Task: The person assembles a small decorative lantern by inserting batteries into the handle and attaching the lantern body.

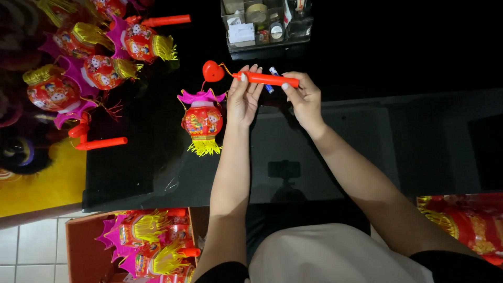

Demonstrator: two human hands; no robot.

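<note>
At the left edge of the black table (pixel 131 173) sits a pile of red paper lanterns (pixel 78 73), out of your way. Near the middle, one small lantern (pixel 203 121) lies by your hands, its string running up past a red heart (pixel 212 71) to the red stick (pixel 266 79). Your left hand (pixel 243 97) pinches the stick's near end with its fingertips. Your right hand (pixel 304 97) grips the other end, so the stick stays level. A blue battery (pixel 272 73) lies just behind it. A clear box (pixel 267 26) stands at the far edge.
</note>
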